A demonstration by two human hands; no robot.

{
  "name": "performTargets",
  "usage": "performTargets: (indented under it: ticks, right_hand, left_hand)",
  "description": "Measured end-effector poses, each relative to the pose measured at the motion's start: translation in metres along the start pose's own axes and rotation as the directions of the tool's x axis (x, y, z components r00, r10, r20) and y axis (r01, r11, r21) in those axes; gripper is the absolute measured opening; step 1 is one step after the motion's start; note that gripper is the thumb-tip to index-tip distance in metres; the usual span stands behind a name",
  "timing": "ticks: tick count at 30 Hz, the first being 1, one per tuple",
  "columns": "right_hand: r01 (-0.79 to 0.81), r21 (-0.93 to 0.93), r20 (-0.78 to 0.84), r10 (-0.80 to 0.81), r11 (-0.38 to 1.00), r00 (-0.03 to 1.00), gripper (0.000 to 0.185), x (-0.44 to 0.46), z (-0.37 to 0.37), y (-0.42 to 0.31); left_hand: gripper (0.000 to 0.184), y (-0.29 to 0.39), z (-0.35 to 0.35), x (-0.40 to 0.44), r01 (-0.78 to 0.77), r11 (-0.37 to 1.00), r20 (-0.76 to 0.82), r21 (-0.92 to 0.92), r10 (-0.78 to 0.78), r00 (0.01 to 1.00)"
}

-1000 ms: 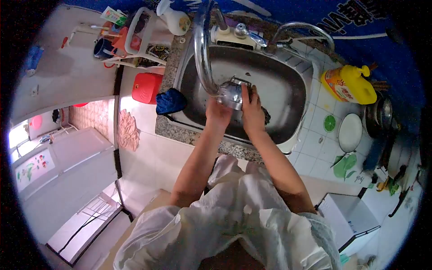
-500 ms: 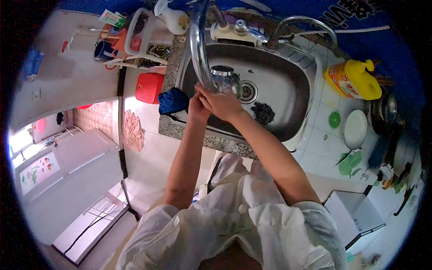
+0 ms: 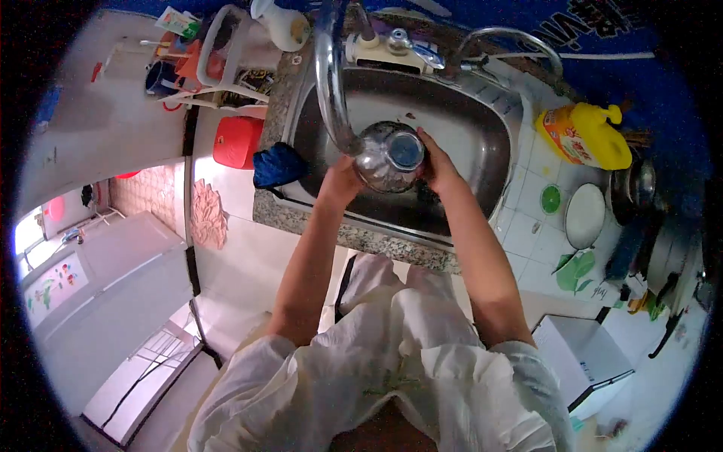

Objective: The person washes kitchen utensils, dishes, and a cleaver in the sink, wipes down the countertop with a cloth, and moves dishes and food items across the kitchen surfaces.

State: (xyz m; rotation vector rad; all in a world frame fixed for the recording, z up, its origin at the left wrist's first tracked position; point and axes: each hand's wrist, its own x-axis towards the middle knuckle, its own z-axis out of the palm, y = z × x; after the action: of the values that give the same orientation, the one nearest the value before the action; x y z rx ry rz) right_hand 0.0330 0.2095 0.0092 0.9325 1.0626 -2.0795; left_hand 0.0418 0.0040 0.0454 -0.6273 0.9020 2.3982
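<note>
A round clear glass jar (image 3: 374, 167) is held low over the steel sink (image 3: 459, 162), its narrow circular end facing up toward me. My left hand (image 3: 343, 181) grips its left side, close beneath the spout of the curved chrome faucet (image 3: 329, 83). On the opposite side, my right hand (image 3: 439, 169) is curved against the jar with the fingers pointing up. Whether water is running I cannot tell. The dark scrubber in the sink is mostly hidden behind my right hand.
A blue cloth (image 3: 277, 166) lies on the sink's left edge, above a red bin (image 3: 239, 142). Right of the sink stand a yellow pump bottle (image 3: 584, 137) and a white plate (image 3: 585, 216). A second curved tap (image 3: 512, 34) and a white pitcher (image 3: 282, 26) are behind.
My hands have moved apart to opposite sides of the jar. The jar has been tilted so its round end faces me. The view has shifted slightly.
</note>
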Motion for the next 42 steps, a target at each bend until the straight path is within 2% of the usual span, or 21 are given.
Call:
performTargets:
  ticks: [3, 6, 12, 14, 15, 16, 18, 19, 20, 22, 24, 26, 27, 28, 30, 31, 34, 36, 38, 40, 42]
  right_hand:
    - [0.123, 0.448, 0.006, -0.141, 0.886, 0.99, 0.04, -0.027, 0.018, 0.007]
    - [0.24, 0.543, 0.004, -0.289, 0.805, 0.957, 0.028, -0.043, 0.043, 0.011]
    - [0.42, 0.558, -0.178, -0.391, 0.715, 0.903, 0.036, -0.042, 0.064, 0.022]
    - [0.575, -0.184, -0.241, -0.603, 0.797, 0.76, 0.049, -0.02, 0.06, 0.043]
    - [0.611, -0.509, -0.025, -0.72, 0.607, 0.694, 0.048, -0.029, 0.061, 0.036]
    - [0.612, -0.505, -0.028, -0.721, 0.608, 0.693, 0.048, -0.034, 0.065, 0.036]
    - [0.391, -0.911, 0.224, -0.638, 0.133, 0.737, 0.039, -0.043, 0.074, 0.037]
    - [0.438, -0.897, 0.368, -0.653, -0.062, 0.661, 0.043, -0.05, 0.075, 0.039]
    - [0.44, -0.896, 0.365, -0.653, -0.054, 0.664, 0.043, -0.055, 0.076, 0.042]
    - [0.546, -0.816, 0.572, -0.398, -0.189, 0.717, 0.043, -0.06, 0.074, 0.039]
    - [0.608, -0.737, 0.669, -0.452, -0.297, 0.59, 0.039, -0.045, 0.052, 0.041]
    - [0.458, -0.357, 0.925, -0.238, -0.814, 0.296, 0.037, -0.028, 0.023, 0.02]
    - [0.386, -0.341, 0.93, -0.249, -0.857, 0.269, 0.032, -0.021, 0.015, 0.014]
    - [0.386, -0.349, 0.927, -0.256, -0.854, 0.273, 0.032, -0.018, 0.014, 0.022]
    - [0.413, -0.566, 0.759, -0.254, -0.713, 0.6, 0.022, -0.007, 0.021, 0.036]
    - [0.338, -0.782, 0.548, -0.318, -0.524, 0.774, 0.016, -0.056, 0.068, 0.012]
    - [0.445, -0.892, 0.381, -0.656, -0.076, 0.651, 0.021, -0.068, 0.102, 0.035]
    - [0.448, -0.862, 0.49, -0.614, -0.237, 0.619, 0.023, -0.068, 0.077, 0.036]
    - [0.542, -0.463, 0.883, -0.311, -0.702, 0.351, 0.032, -0.037, 0.032, 0.018]
    - [0.4, -0.416, 0.882, -0.255, -0.817, 0.396, 0.045, -0.035, 0.017, -0.007]
    - [0.364, -0.575, 0.814, -0.467, -0.733, 0.345, 0.048, -0.031, 0.022, -0.019]
  left_hand:
    - [0.03, 0.003, -0.006, 0.028, 0.069, 0.994, -0.189, -0.09, -0.085, 0.978]
    - [0.041, -0.013, -0.022, 0.051, 0.043, 0.998, -0.139, -0.053, -0.05, 0.989]
    - [0.039, -0.028, 0.044, 0.026, -0.16, 0.982, -0.393, 0.098, 0.186, 0.901]
    - [0.04, -0.035, 0.064, 0.011, -0.218, 0.876, -0.349, 0.429, 0.384, 0.855]
    - [0.045, -0.034, 0.057, 0.006, -0.177, 0.898, -0.295, 0.403, 0.311, 0.903]
    - [0.045, -0.03, 0.047, 0.006, -0.177, 0.896, -0.293, 0.407, 0.311, 0.904]
    - [0.04, -0.02, 0.023, 0.009, 0.198, 0.891, -0.397, 0.407, -0.023, 0.917]
    - [0.036, -0.021, 0.008, 0.012, 0.161, 0.926, -0.317, 0.342, -0.048, 0.947]
    - [0.033, -0.023, -0.008, 0.013, 0.136, 0.954, -0.234, 0.268, -0.072, 0.969]
    - [0.03, -0.012, -0.017, 0.013, 0.065, 0.953, -0.262, 0.296, 0.015, 0.965]
    - [0.038, 0.009, -0.019, 0.004, 0.011, 0.943, -0.205, 0.332, 0.061, 0.977]
    - [0.038, 0.038, 0.002, -0.018, 0.145, 0.891, -0.103, 0.43, -0.111, 0.988]
    - [0.037, 0.042, -0.003, -0.018, 0.017, 0.723, 0.044, 0.691, -0.065, 0.997]
    - [0.037, 0.047, -0.008, -0.018, -0.157, 0.489, 0.19, 0.858, -0.018, 0.982]
    - [0.039, 0.036, -0.004, -0.007, 0.191, 0.938, -0.157, 0.29, -0.15, 0.976]
    - [0.042, 0.009, -0.008, 0.0, -0.028, 0.972, -0.269, 0.233, 0.092, 0.959]
    - [0.042, -0.017, 0.022, -0.002, -0.373, 0.888, -0.147, 0.268, 0.42, 0.895]
    - [0.042, 0.012, -0.023, 0.009, -0.019, 0.958, -0.099, 0.287, 0.05, 0.994]
    - [0.042, 0.046, -0.001, -0.004, 0.077, 0.98, -0.076, 0.182, -0.064, 0.995]
    - [0.04, 0.061, 0.017, -0.015, 0.215, 0.763, -0.263, 0.61, -0.062, 0.963]
    - [0.04, 0.049, 0.003, -0.006, 0.181, 0.811, -0.281, 0.557, -0.022, 0.96]
